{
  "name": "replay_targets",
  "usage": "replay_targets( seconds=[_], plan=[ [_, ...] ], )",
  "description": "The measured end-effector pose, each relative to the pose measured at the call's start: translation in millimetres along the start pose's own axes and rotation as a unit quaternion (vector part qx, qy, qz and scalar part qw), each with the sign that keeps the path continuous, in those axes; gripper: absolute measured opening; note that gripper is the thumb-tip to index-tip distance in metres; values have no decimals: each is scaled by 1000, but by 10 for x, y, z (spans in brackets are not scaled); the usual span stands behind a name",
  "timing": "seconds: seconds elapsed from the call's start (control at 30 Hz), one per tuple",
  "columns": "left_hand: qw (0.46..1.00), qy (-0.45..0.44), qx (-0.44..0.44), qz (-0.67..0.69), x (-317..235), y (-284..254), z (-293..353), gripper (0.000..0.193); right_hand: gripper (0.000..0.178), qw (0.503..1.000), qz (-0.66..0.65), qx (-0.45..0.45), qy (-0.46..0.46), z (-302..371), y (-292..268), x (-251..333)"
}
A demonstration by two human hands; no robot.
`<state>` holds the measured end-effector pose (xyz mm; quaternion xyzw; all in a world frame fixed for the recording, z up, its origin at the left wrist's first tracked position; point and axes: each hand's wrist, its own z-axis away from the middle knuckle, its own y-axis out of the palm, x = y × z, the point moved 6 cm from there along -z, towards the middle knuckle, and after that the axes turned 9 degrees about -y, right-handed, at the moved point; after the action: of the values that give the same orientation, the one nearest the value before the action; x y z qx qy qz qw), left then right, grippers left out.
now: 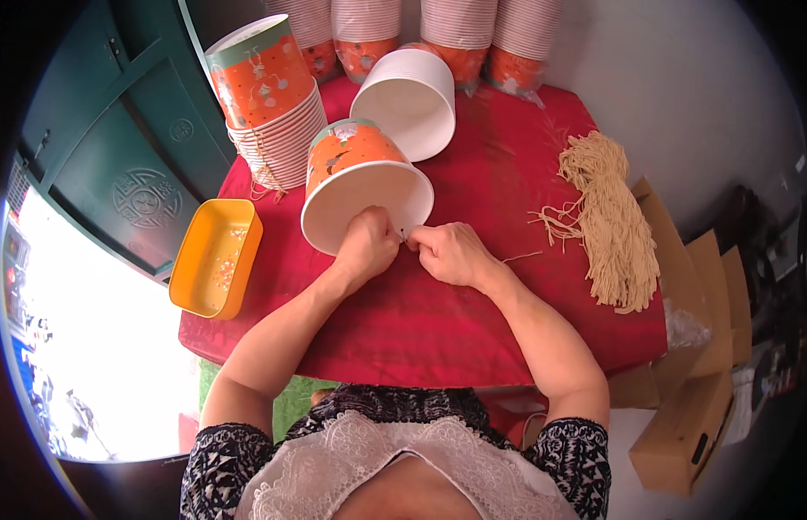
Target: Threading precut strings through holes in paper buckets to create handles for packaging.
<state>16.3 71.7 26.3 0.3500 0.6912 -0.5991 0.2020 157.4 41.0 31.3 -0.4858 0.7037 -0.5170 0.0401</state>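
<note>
I saw left hand (pixel 369 243) curled at mouth of tub (pixel 356 158) | right hand (pixel 454 251) just beside, pinching something small, unclear | steadying tub seemed wise

A tub (pixel 364 186) is between a tray (pixel 204 260), left, and a string bundle (pixel 607 230), right (stacked tubs (pixel 269 108) behind the tray).

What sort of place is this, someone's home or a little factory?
Probably a small workshop, though it might be a room at home: wrapped stacks of tubs, a bundle of tan cords and an orange tub tipped toward the worker suggest it.
</note>
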Motion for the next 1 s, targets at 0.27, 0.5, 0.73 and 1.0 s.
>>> replay_targets(
  seconds=[0.27,0.5,0.73,1.0],
  plan=[
    [999,27,-16,44,-40,-79,82,9,14,993,8,-62,101,19,-110,-47],
    [997,70,-11,31,-84,-67,115,10,24,982,-16,-138,124,5,-57,-169],
    [969,246,6,0,-447,-155,433,12,26,965,-103,-166,176,-3,-120,-230],
    [862,507,10,34,-1063,-372,1036,21,19,967,36,-208,140,61,-359,-345]
  ],
)
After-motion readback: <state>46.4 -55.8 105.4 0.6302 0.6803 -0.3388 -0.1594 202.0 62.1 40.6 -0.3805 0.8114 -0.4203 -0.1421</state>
